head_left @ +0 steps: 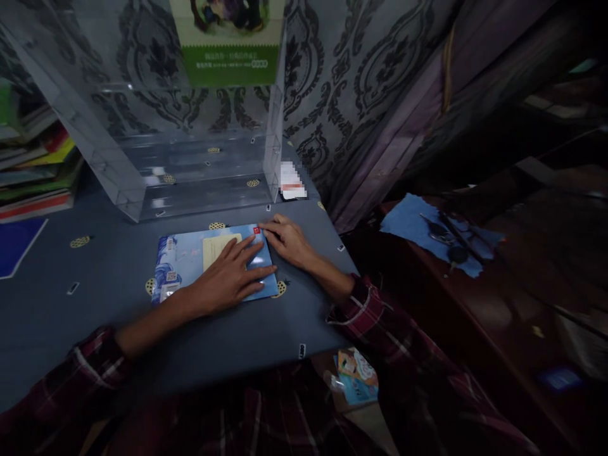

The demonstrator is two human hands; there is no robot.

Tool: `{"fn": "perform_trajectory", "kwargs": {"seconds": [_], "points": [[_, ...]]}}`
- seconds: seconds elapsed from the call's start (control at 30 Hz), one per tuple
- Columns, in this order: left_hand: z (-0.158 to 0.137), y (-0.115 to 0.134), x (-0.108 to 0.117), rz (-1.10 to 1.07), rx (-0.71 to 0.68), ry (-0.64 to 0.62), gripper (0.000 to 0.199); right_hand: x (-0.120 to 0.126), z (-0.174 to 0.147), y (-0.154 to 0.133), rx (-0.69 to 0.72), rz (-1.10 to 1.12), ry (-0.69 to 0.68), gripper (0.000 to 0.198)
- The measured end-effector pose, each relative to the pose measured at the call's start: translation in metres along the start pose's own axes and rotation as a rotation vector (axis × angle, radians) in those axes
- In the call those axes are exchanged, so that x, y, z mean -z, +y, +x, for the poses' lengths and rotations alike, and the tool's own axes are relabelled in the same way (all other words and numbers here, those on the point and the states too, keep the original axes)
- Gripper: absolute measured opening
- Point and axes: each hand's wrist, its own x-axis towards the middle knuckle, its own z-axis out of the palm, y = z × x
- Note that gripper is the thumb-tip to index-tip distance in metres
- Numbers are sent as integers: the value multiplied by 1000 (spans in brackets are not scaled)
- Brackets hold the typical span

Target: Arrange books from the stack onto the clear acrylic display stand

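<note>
Left sleeve [69,383], right sleeve [403,358]: dark maroon plaid, thin pale lines crossing.

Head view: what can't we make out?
All in the head view:
Booklet: part of its cover, including some of the pale yellow panel, hidden under the left hand.
The panel's print: too small to read.
Green-banded picture: cut off by the top edge.
White item beside the clear stand: masked by pixelation.
Book stack: blurred, cut off by the left edge.
</note>
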Motion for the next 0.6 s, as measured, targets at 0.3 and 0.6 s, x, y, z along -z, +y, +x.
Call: {"fn": "perform_trajectory", "kwargs": {"seconds": [0.3,0.6], "points": [[-9,17,0,30,-78,-40,45,-1,-1,-2,17,-102,9,34],[-15,32,-16,318,42,-29,60,-5,-5,-1,103,-176,19,39]]}}
